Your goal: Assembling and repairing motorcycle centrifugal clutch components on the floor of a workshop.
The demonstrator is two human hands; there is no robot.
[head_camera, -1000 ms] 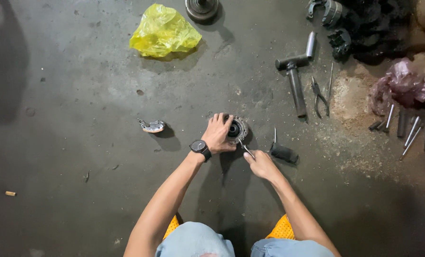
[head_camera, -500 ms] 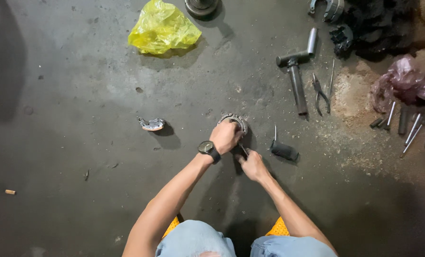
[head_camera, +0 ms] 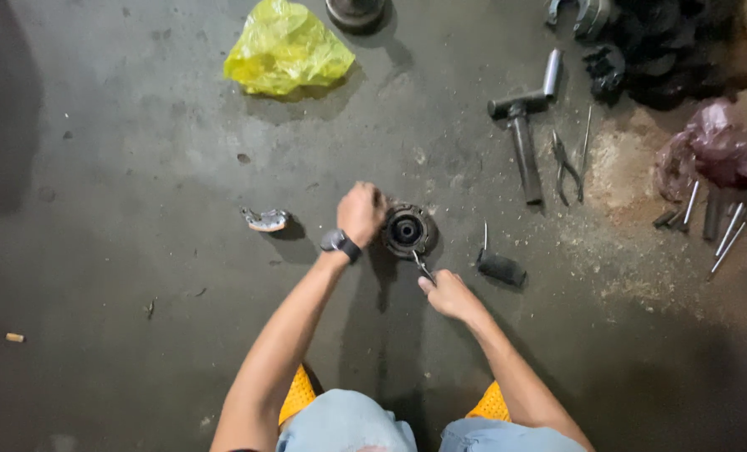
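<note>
dark concrete floor [head_camera: 122, 251], head view: two hands at a round metal hub.

floor stained, dusty patch at right. hub [head_camera: 407, 230] lies flat near centre, dark bore facing up. left hand [head_camera: 361, 213], with wristwatch [head_camera: 341, 243], closed on the hub's left rim. right hand [head_camera: 447, 293] just below the hub, curled tight around a thin tool [head_camera: 422, 266] whose tip touches the hub's lower edge. black handle [head_camera: 500, 268] just right of the hub. small metal piece [head_camera: 266, 220] to the left, apart. yellow bag [head_camera: 288, 50] at top, well apart. hammer [head_camera: 524, 125] and pliers [head_camera: 566, 167] upper right; metal rods [head_camera: 729, 230] and pink bag [head_camera: 716, 151] far right. cigarette butt [head_camera: 14, 337] far left.
</note>
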